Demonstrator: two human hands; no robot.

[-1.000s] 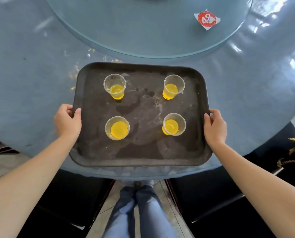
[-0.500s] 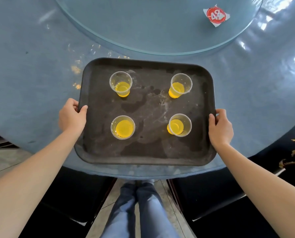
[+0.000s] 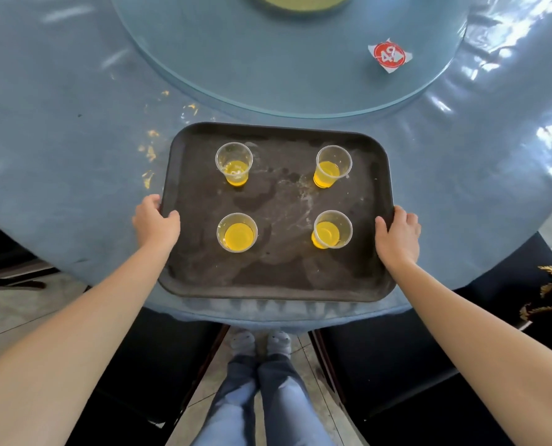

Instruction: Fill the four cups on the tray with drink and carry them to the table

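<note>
A dark rectangular tray [image 3: 277, 281] lies on the round blue table [image 3: 75, 194], near its front edge. Several clear plastic cups with yellow drink stand on it: far left cup [image 3: 234, 164], far right cup [image 3: 332, 167], near left cup [image 3: 237, 233], near right cup [image 3: 332, 230]. My left hand [image 3: 155, 223] grips the tray's left rim, thumb on top. On the opposite rim my right hand [image 3: 398, 235] holds on the same way.
A glass turntable [image 3: 268, 69] sits at the table's centre, with a red number tag [image 3: 388, 56] on it. Black chairs [image 3: 396, 365] stand under the table edge on both sides of my legs. Yellowish flecks [image 3: 149, 152] lie left of the tray.
The tray has slid further onto the table, away from its front edge. Both hands kept their grip on the rims.
</note>
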